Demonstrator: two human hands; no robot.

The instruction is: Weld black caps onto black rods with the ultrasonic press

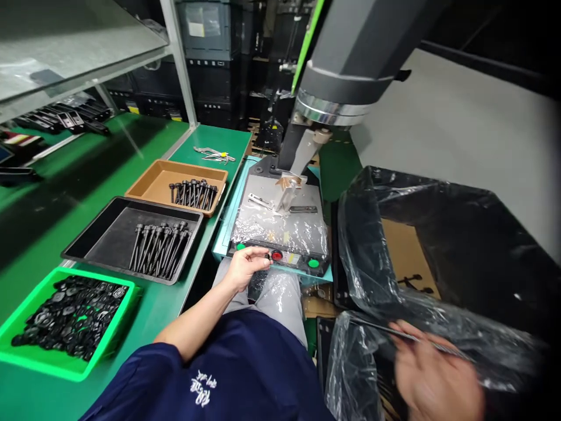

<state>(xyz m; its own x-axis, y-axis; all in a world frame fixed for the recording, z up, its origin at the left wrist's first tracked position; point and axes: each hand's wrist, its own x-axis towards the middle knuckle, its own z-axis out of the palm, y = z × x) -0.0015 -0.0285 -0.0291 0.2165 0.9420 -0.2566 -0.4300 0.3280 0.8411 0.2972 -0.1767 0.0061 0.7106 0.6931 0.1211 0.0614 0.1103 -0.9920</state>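
Left hand (245, 269) pinches small black part (269, 257) before press (346, 76); right hand (432, 374) grips thin rod (377, 327) right of press. Headed rods (160, 248), seemingly done, lie left of press; held pair unjoined.

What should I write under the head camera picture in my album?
Left hand pinches a small dark piece by a red button; right hand grips a thin rod near a plastic-lined bin.

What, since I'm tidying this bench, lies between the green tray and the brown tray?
The head view shows a black tray, with long dark screw-like parts in it, between them.
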